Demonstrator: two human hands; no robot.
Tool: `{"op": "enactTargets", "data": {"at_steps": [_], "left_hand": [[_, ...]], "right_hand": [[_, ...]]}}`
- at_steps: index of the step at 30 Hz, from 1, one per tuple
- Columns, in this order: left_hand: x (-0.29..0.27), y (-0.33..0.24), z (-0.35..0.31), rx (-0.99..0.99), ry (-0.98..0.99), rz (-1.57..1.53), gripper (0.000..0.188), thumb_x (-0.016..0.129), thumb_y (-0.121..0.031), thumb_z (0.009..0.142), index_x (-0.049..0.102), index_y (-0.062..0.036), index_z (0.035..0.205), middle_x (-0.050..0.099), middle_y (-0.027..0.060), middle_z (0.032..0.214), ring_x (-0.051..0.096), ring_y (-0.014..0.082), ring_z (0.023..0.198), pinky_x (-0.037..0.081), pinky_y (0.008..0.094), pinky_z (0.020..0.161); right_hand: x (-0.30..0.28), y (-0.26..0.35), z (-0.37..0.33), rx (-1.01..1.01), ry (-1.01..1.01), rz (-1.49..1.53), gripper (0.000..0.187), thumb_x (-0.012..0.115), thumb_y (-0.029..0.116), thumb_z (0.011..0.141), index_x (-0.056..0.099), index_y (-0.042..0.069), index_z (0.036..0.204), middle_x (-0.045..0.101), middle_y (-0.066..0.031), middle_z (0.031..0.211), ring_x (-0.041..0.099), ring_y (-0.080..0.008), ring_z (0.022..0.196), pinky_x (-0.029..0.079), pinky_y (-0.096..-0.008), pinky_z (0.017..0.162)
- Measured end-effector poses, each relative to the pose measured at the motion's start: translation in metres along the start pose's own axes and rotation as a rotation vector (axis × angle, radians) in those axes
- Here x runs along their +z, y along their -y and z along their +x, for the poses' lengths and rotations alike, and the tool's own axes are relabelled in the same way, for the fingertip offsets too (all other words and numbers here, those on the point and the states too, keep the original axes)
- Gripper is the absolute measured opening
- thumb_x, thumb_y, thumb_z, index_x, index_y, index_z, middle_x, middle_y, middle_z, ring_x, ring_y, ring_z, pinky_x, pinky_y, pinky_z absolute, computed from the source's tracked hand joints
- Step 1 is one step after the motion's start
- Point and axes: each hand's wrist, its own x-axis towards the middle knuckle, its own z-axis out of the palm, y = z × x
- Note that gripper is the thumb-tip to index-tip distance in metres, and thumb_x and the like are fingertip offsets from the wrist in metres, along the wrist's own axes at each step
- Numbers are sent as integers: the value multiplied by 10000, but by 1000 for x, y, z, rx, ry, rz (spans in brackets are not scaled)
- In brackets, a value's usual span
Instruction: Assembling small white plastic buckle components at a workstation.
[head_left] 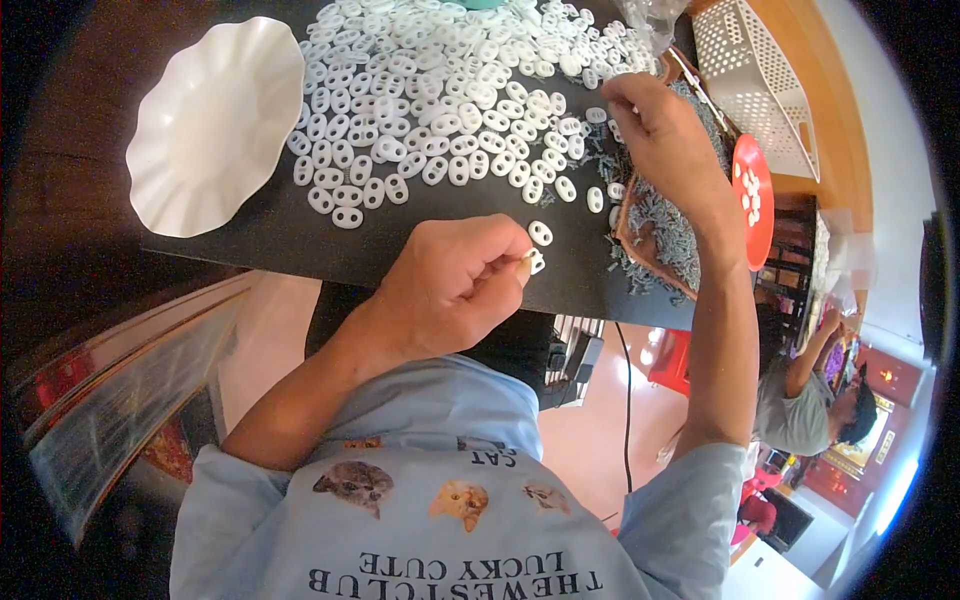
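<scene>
Fingers of my L hand are curled in, thumb & index pinching a small white piece, smooth & hard-looking, partly hidden by the tips. It's just above the tabletop, a dark matte surface, close to the near edge. Right by my index lies a loose oval, glossy white, w/ 2 round holes.

My R hand reaches fwd, back of it up, wrist bent; thumb & index tips are close together, but can't tell if they pinch anything. A few white ovals lie just beside those tips. Under & around that hand: grey bits, thin, short, rod-like, in a rough heap in a tray w/ a brown rim, plus spillover outside it.

Fwd of my L hand is the big pile of the same 2-hole ovals, stacked thick at the far side, thinning to singles nearer me. L of it, a white bowl, shiny, oblong, w/ a wavy rim. On the far R: crinkly clear plastic, a white basket full of punched holes, & a round red plate w/ small white pcs on it.

Further out, R side: a co-worker in a greyish top, arms raised.
</scene>
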Motion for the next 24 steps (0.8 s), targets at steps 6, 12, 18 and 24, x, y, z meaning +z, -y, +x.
{"op": "enactTargets", "data": {"at_steps": [6, 12, 18, 24], "left_hand": [[1, 1, -1, -34, -2, -9, 68, 546, -47, 884, 563, -22, 823, 527, -4, 559, 518, 58, 456, 397, 236, 431], [-1, 0, -2, -60, 8, 20, 73, 554, -66, 880, 570, -16, 828, 552, 20, 610, 515, 71, 503, 410, 241, 474], [1, 0, -1, 31, -25, 24, 47, 579, -26, 812, 536, -6, 815, 505, 88, 600, 481, 150, 488, 397, 292, 475], [1, -1, -1, -9, -28, 21, 39, 574, -24, 806, 538, -8, 810, 502, 82, 598, 477, 143, 492, 397, 285, 480]], "right_hand": [[6, 15, -5, -24, 69, -45, 166, 570, 48, 875, 608, 3, 1030, 647, -157, 930, 630, -310, 862, 489, -348, 758], [-5, 7, -1, 3, 51, 178, 176, 572, 60, 888, 601, -11, 1046, 647, -123, 880, 627, -209, 809, 486, -315, 738], [-14, -13, -16, 10, 50, 7, 176, 591, 78, 878, 601, -15, 1028, 632, -123, 861, 618, -199, 788, 480, -308, 725], [-24, 8, -17, 88, 312, 22, 154, 614, 103, 861, 589, -13, 960, 612, -133, 815, 606, -230, 749, 465, -328, 682]]}}
